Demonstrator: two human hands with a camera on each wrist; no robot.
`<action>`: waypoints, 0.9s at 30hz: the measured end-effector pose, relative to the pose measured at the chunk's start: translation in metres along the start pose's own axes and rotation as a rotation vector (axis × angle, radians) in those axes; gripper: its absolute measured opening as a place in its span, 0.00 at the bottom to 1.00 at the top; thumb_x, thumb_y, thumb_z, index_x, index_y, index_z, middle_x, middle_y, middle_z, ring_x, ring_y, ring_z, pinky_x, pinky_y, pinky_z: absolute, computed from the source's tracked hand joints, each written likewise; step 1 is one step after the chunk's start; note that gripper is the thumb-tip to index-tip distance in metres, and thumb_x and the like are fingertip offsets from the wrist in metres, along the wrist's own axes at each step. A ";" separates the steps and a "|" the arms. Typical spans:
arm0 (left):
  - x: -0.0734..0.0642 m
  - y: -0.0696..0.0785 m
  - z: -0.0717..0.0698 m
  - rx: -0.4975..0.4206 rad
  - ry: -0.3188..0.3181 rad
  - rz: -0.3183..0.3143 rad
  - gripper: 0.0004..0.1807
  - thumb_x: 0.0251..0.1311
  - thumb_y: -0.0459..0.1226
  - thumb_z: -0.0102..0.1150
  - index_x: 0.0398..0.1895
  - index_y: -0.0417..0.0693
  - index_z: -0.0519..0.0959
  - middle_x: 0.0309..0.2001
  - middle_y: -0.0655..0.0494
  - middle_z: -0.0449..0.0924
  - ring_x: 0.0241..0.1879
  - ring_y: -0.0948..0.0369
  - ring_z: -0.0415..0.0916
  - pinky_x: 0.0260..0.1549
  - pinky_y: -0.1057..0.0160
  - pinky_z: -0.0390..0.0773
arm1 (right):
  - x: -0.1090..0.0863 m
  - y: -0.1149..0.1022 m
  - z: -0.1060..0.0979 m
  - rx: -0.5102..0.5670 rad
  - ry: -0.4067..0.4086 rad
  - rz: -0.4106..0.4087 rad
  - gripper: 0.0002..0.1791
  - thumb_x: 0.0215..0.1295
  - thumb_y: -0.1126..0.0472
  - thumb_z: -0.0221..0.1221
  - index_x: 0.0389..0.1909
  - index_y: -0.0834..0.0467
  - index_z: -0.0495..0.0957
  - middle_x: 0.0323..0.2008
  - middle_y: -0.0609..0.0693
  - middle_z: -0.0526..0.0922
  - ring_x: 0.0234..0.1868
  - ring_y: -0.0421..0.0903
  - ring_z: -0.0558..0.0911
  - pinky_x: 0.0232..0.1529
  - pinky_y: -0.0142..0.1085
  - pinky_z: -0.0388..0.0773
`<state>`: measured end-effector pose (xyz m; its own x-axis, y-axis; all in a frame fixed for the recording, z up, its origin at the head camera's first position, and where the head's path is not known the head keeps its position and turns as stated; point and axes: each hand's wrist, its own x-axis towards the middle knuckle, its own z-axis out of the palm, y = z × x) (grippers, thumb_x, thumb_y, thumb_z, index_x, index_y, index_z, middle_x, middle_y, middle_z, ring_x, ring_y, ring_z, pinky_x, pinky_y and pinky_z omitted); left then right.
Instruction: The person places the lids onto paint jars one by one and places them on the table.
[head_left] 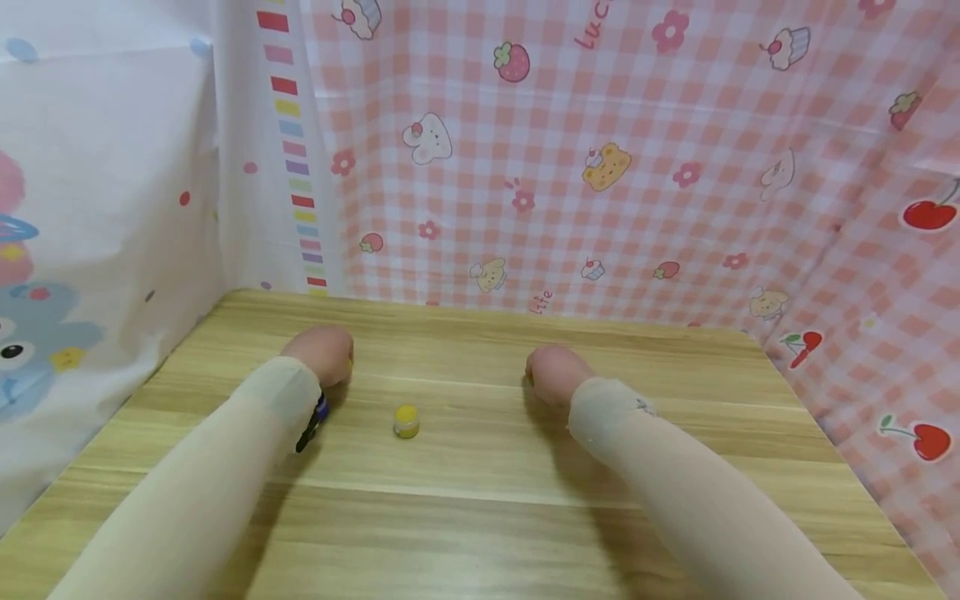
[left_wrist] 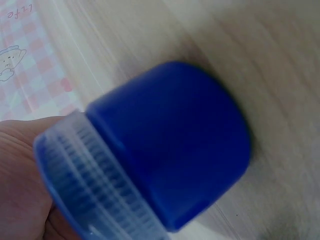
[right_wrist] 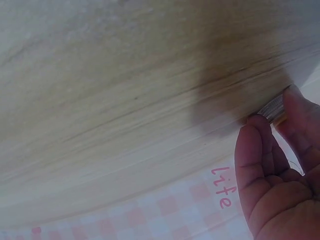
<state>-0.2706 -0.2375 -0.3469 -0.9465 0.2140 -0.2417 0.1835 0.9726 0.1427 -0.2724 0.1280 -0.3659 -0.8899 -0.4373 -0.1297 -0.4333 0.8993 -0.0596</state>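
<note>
My left hand is at the left rear of the table with its fingers curled. A bit of yellow shows at its fingertips in the head view; the rest is hidden. Close by the left wrist is a small blue jar with a clear ribbed lid, which covers the fingers in the left wrist view. On the right, my right hand pinches a small jar between thumb and fingers; a clear ribbed edge and some orange-yellow show. Between the hands, nearer the left one, a yellow jar sits on the table.
The table has a wood-grain top. A pink checked curtain hangs along its back edge and right side, and a white printed sheet at the left. A black piece shows beneath the left wrist.
</note>
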 end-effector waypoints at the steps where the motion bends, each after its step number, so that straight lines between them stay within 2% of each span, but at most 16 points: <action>1: 0.000 0.000 0.000 -0.005 -0.001 0.000 0.11 0.62 0.31 0.64 0.47 0.40 0.87 0.50 0.42 0.88 0.52 0.43 0.84 0.57 0.41 0.81 | 0.000 0.000 0.000 0.004 0.004 0.000 0.10 0.68 0.68 0.59 0.44 0.63 0.87 0.46 0.58 0.90 0.52 0.58 0.87 0.63 0.49 0.80; 7: 0.000 0.000 0.000 -0.011 -0.002 -0.004 0.10 0.62 0.32 0.65 0.46 0.40 0.87 0.50 0.43 0.88 0.52 0.44 0.84 0.57 0.42 0.81 | -0.001 -0.001 0.001 0.002 0.025 0.000 0.10 0.69 0.68 0.59 0.44 0.63 0.87 0.45 0.59 0.90 0.52 0.58 0.87 0.63 0.50 0.80; 13: 0.003 -0.002 0.000 -0.015 -0.023 -0.003 0.10 0.63 0.34 0.67 0.46 0.41 0.86 0.48 0.44 0.88 0.49 0.45 0.84 0.56 0.42 0.81 | -0.002 -0.002 0.001 -0.013 0.032 -0.010 0.08 0.68 0.68 0.60 0.41 0.63 0.87 0.41 0.58 0.90 0.47 0.57 0.87 0.60 0.49 0.82; 17: 0.005 -0.004 0.001 -0.001 -0.018 0.004 0.07 0.62 0.35 0.68 0.41 0.43 0.86 0.42 0.48 0.88 0.42 0.50 0.84 0.51 0.45 0.83 | -0.002 -0.002 0.002 -0.014 0.026 -0.009 0.08 0.67 0.68 0.61 0.41 0.63 0.87 0.41 0.58 0.89 0.47 0.56 0.87 0.60 0.49 0.82; 21: 0.007 -0.009 0.005 -0.002 -0.002 0.021 0.06 0.63 0.37 0.70 0.36 0.44 0.84 0.35 0.51 0.86 0.35 0.54 0.80 0.44 0.49 0.82 | -0.002 0.000 0.002 0.014 -0.015 0.005 0.09 0.68 0.69 0.61 0.45 0.63 0.86 0.45 0.58 0.89 0.52 0.57 0.86 0.63 0.49 0.80; 24: 0.008 -0.015 0.007 -0.046 0.025 0.035 0.11 0.63 0.38 0.70 0.42 0.40 0.83 0.39 0.48 0.86 0.37 0.53 0.80 0.44 0.50 0.82 | -0.003 0.002 0.001 0.061 -0.039 0.029 0.11 0.70 0.67 0.60 0.50 0.63 0.85 0.49 0.59 0.88 0.56 0.58 0.85 0.66 0.50 0.79; 27: 0.006 -0.019 0.006 -0.103 0.061 0.045 0.17 0.63 0.38 0.68 0.50 0.38 0.81 0.48 0.43 0.86 0.44 0.50 0.82 0.49 0.46 0.82 | -0.006 0.005 -0.003 0.126 -0.035 0.072 0.14 0.73 0.64 0.59 0.57 0.62 0.82 0.55 0.59 0.87 0.61 0.58 0.83 0.68 0.51 0.77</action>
<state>-0.2785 -0.2537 -0.3570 -0.9528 0.2484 -0.1744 0.2010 0.9470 0.2505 -0.2695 0.1356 -0.3626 -0.9114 -0.3736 -0.1728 -0.3454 0.9225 -0.1725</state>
